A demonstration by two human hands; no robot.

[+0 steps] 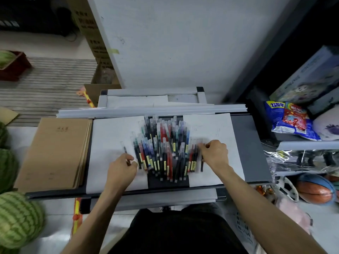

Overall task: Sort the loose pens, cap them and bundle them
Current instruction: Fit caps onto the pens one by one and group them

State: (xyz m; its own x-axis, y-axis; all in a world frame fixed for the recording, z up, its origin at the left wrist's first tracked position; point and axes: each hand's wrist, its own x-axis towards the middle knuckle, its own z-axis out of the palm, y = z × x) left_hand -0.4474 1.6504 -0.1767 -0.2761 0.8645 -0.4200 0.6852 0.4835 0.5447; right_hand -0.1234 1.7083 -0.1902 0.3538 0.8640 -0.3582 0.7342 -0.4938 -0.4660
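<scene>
A pile of pens [163,149] lies in the middle of the surface [245,143], overlapping two white sheets [113,136]. The left hand [122,171] pinches a single pen [125,150] just left of the pile. The right hand [215,154], fingers curled, touches the pile's right edge, but blur hides whether it grips anything.

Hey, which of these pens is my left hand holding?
The dark pen with a clear cap, on the left white sheet, apart from the heap; the left hand pinches its near end.

Both forearms [256,204] are bare, and black clothing [176,233] covers the lap.
</scene>
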